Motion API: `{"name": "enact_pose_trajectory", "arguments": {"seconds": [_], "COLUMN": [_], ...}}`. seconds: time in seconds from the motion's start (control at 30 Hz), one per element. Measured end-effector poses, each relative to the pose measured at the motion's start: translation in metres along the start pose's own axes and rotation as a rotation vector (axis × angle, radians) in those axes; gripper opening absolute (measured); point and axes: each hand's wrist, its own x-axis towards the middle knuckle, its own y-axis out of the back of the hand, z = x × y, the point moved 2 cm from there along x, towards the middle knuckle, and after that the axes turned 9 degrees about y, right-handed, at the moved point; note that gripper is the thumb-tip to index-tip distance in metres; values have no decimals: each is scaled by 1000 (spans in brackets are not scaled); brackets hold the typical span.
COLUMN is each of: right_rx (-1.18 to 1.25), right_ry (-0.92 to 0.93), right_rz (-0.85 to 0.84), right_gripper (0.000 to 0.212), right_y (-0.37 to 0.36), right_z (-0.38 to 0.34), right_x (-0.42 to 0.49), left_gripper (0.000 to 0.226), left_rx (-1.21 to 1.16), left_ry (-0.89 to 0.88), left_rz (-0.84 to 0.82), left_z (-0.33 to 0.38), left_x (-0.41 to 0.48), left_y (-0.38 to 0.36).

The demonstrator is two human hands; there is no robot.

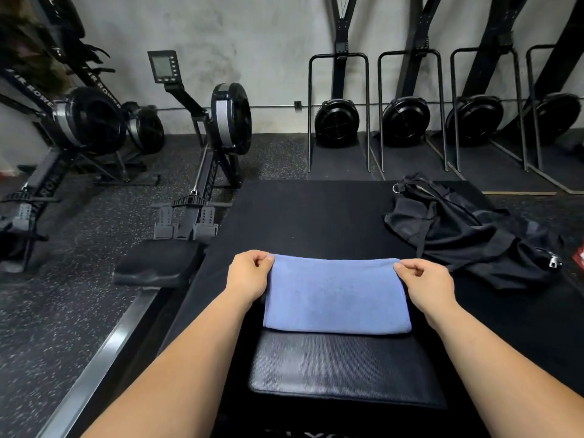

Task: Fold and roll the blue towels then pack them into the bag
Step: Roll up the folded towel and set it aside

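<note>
A blue towel point(336, 295) lies folded into a flat rectangle on a black platform point(303, 216), its near edge over a ribbed black pad point(341, 368). My left hand point(249, 275) pinches the towel's far left corner. My right hand point(425, 284) pinches its far right corner. A black bag point(467, 232) lies slumped and crumpled on the platform to the far right of the towel, with a metal ring and a zipper pull showing.
A rowing machine point(205, 172) stands left of the platform, its seat point(158, 262) and rail close to my left arm. More rowers stand at the far left. Upright machines in metal racks point(338, 121) line the back wall. The floor is speckled rubber.
</note>
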Motion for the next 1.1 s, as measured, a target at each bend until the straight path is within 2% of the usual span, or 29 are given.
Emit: {"name": "enact_pose_trajectory", "arguments": {"seconds": [0.13,0.27,0.37,0.53,0.57,0.63,0.67,0.73,0.8,0.83,0.87,0.93,1.1], "right_rx": [-62,-216,-227,-200,-220,-389,-502,-615,-675,-724,-784,-883,-927], "right_ry": [-19,14,69,73,83,154,217,405,583,633,639,581,515], "right_rz": [-29,-112,-60,29,39,42,24,-73,-291,-398,-478,-548,-559], "right_gripper": [8,28,28,22,22,25,25,23,40,54,64,73,81], "right_y": [-16,-33,-36,-41,-41,-44,-48,-61,-77,-84,-88,-90,-87], "right_z": [2,15,22,18,16,10,7,-1,0,4,9,17,16], "right_x": [24,26,24,22,21,19,18,10,-4,-10,-15,-16,-30], "left_gripper": [8,30,21,23,21,22,25,34,49,59,67,75,81], "left_rx": [22,48,84,80,120,413,580,760,841,859,876,913,975], "left_ry": [33,32,-42,-90,-104,-157,-199,-321,-450,-443,-402,-343,-340], "left_rz": [10,-28,20,86,72,100,153,186,28,-84,-170,-199,-218], "left_z": [6,-13,-26,-20,-19,-14,-9,5,9,6,0,-11,-12], "left_x": [20,13,13,21,22,21,19,7,-8,-15,-19,-20,-29], "left_y": [-15,-34,-40,-40,-40,-45,-49,-61,-83,-92,-97,-100,-95]}}
